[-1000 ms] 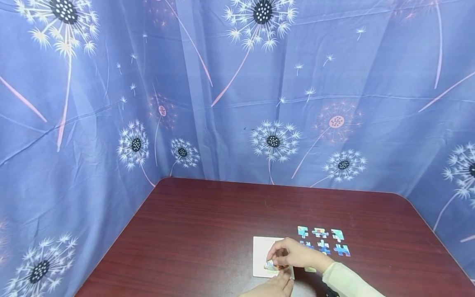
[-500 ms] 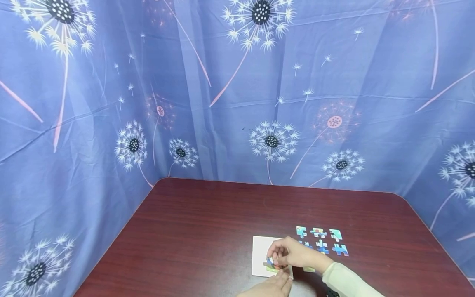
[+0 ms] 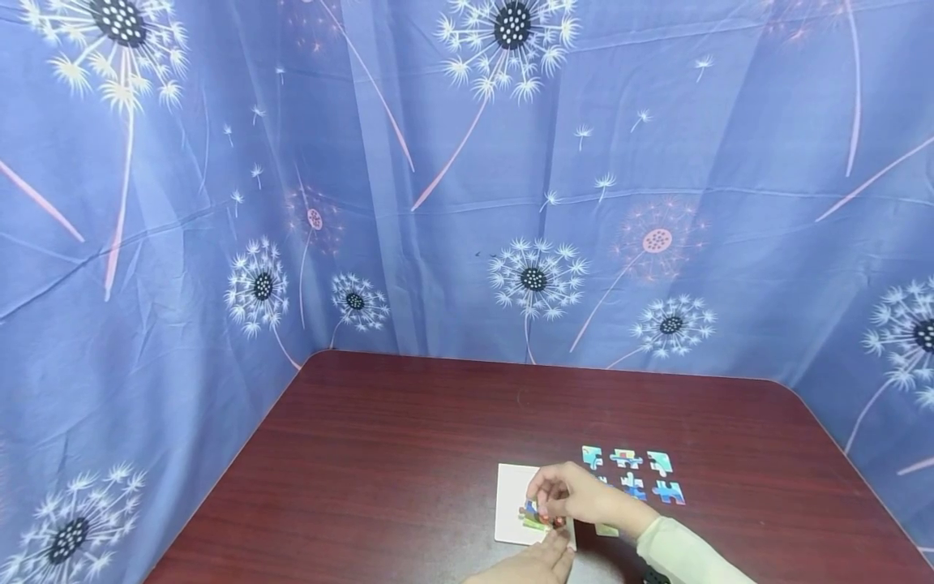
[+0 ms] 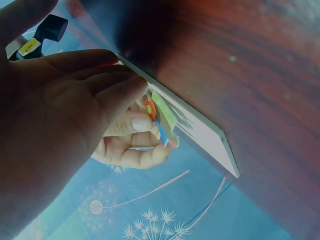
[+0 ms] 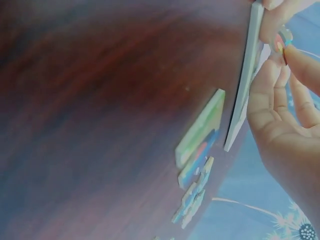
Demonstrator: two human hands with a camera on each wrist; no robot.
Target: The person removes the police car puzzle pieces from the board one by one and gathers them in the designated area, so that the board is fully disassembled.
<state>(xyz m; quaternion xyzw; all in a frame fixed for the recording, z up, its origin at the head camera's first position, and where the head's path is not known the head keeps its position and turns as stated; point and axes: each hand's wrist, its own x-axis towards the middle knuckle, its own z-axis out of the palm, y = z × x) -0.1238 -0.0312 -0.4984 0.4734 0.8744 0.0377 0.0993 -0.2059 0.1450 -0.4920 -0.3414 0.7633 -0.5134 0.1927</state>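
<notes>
A white puzzle board lies near the front of the table, under both hands. My right hand is over it and pinches a small puzzle piece between thumb and fingers. In the left wrist view the held piece shows blue and brown, tilted close over the board. A green puzzle piece lies on the board beside it. My left hand rests its extended fingers on the board's near right corner, partly hiding the pieces there.
Several loose jigsaw pieces lie in rows right of the board, some hidden behind my right hand and forearm. A green-edged piece lies nearest the board's side. A blue dandelion-print curtain stands behind and left of the dark red table.
The held piece has turned in my right fingers, its blue and brown colours now showing where it looked paler before. My left hand has stayed at the board's near corner.
</notes>
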